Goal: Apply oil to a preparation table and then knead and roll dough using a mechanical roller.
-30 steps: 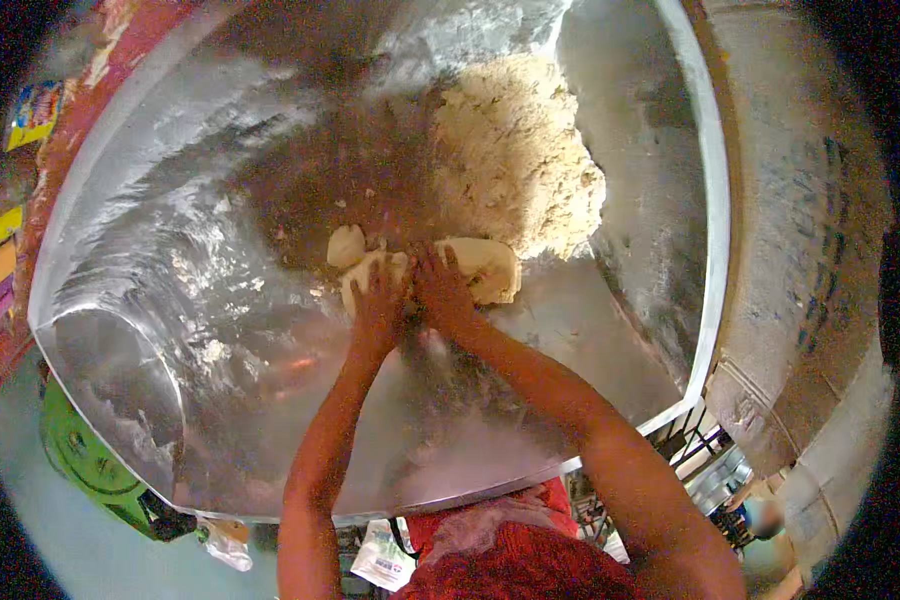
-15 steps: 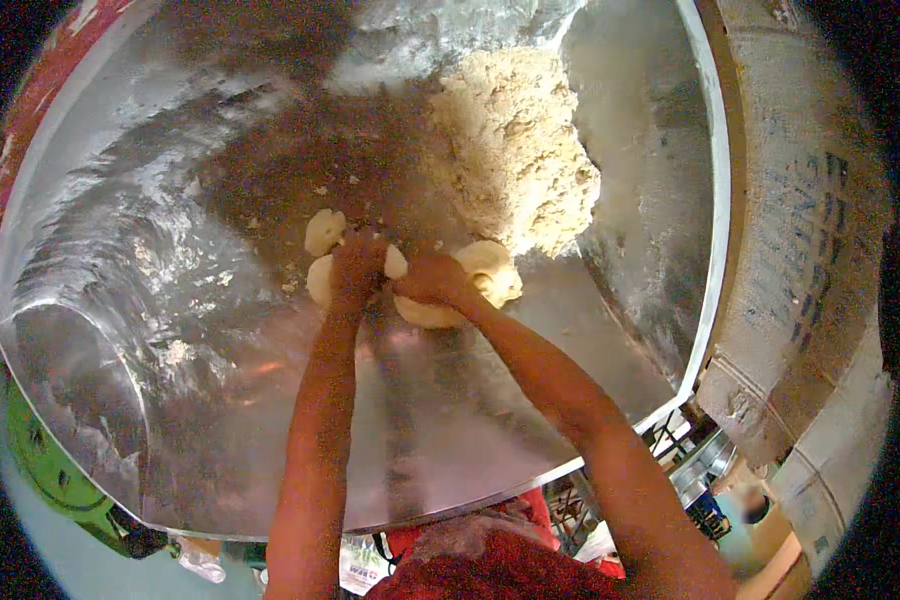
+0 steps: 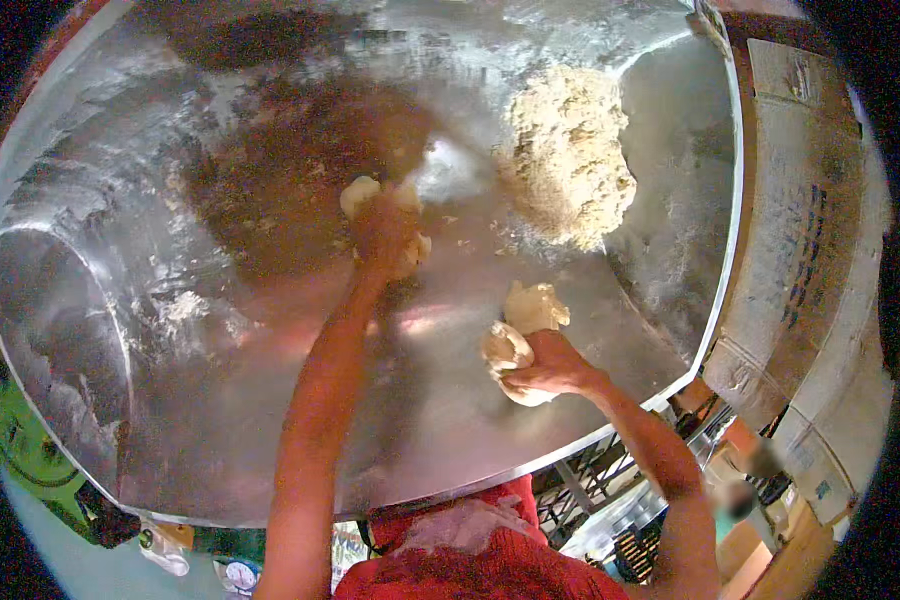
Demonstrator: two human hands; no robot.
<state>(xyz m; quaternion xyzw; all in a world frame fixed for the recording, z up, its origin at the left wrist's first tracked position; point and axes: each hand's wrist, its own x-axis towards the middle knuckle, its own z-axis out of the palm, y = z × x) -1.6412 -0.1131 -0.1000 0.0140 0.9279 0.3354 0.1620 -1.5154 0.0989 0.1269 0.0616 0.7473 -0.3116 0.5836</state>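
Observation:
My left hand [image 3: 384, 228] is closed over a pale piece of dough [image 3: 360, 196] on the metal table. Dough shows at both sides of it, while the fingers are partly hidden by the back of the hand. Farther right and nearer to me, my right hand [image 3: 552, 364] grips a larger, uneven lump of dough [image 3: 533, 306]. Its fingers and thumb press into the lump, which bulges out beyond and to the left of them. At the far right of the table lies a big crumbly heap of dough mixture [image 3: 572, 160], apart from both hands.
The metal table [image 3: 390, 400] has a raised pale rim and flour smears, with loose flour [image 3: 185, 308] at the left. Brown cardboard [image 3: 800, 240] lines the right side. Below the left edge is a green object [image 3: 20, 440]. Blurred people appear at lower right.
My right hand has drawn a lump of dough away to the right and toward me. My left hand has shifted slightly right and away with its dough. The hands are now apart.

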